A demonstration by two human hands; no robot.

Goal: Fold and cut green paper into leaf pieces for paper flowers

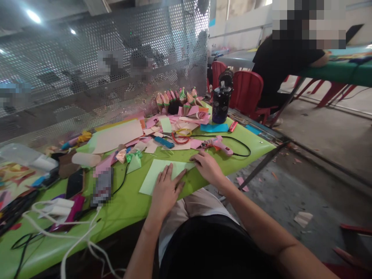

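A light green sheet of paper (149, 176) lies on the green-covered table in front of me. My left hand (168, 186) rests flat on it, fingers stretched and thumb apart. At the sheet's right corner is my right hand (207, 167), its fingers bent and closed on the paper's edge; the fingertips are partly hidden. Just beyond the right hand lies a pink glue gun (219, 146) with a black cord. Scissors with red and yellow handles (180, 138) and a blue-handled cutter (164, 142) lie behind the sheet among paper scraps.
Paper cones with coloured tops (174, 99) stand at the back beside a dark tumbler (221, 102). Phones (76, 183), white cables (77, 242) and a purple power strip (76, 209) crowd the left. A perforated metal screen (130, 73) rises behind. A person (270, 66) sits beyond.
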